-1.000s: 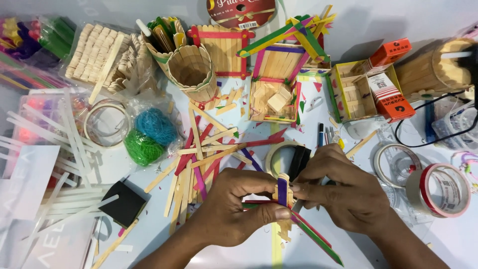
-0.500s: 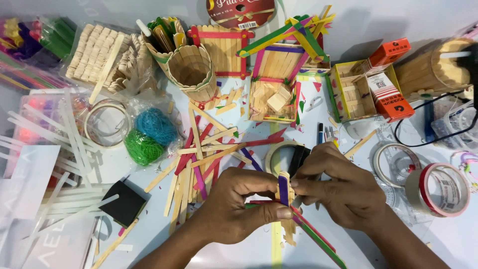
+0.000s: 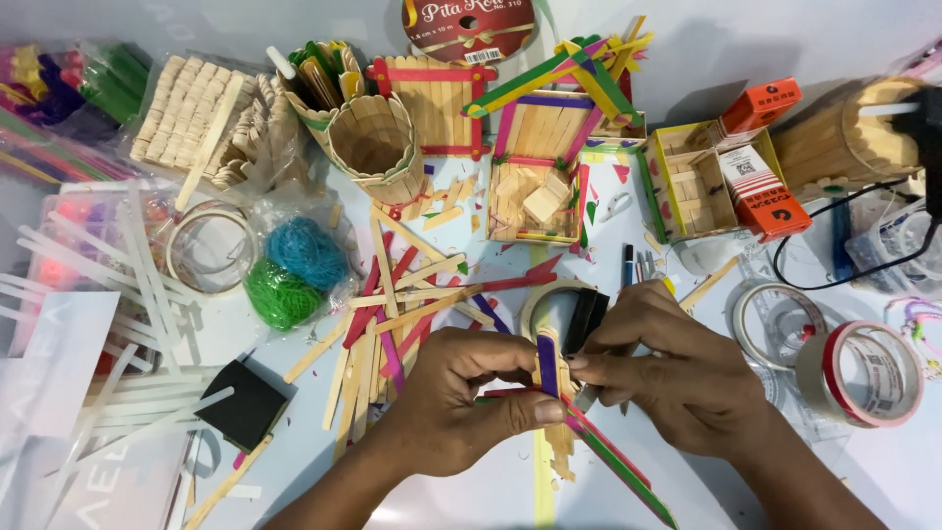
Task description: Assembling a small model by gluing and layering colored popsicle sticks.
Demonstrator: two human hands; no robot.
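Both hands meet at the lower middle of the table over a small craft piece made of ice-cream sticks (image 3: 559, 432). My left hand (image 3: 461, 397) pinches it from the left, thumb and forefinger on a purple stick (image 3: 547, 365) that stands upright in the piece. My right hand (image 3: 677, 378) grips the same piece from the right, fingertips on the purple stick's edge. Green, pink and plain wooden sticks jut out below the hands toward the lower right. A tape roll (image 3: 554, 304) with a black block sits just behind the fingers.
Loose coloured sticks (image 3: 392, 314) lie scattered left of the hands. Stick-built boxes (image 3: 535, 172), a round stick cup (image 3: 373, 147), blue and green yarn (image 3: 294, 265), a black square (image 3: 250, 402), white strips (image 3: 128, 294), tape rolls (image 3: 859, 373), an orange box (image 3: 760, 186) and a ribbon spool (image 3: 469, 25) crowd the table.
The hands have stayed in place on the stick piece. My fingers shifted slightly on the purple stick, and the piece tilted a little.
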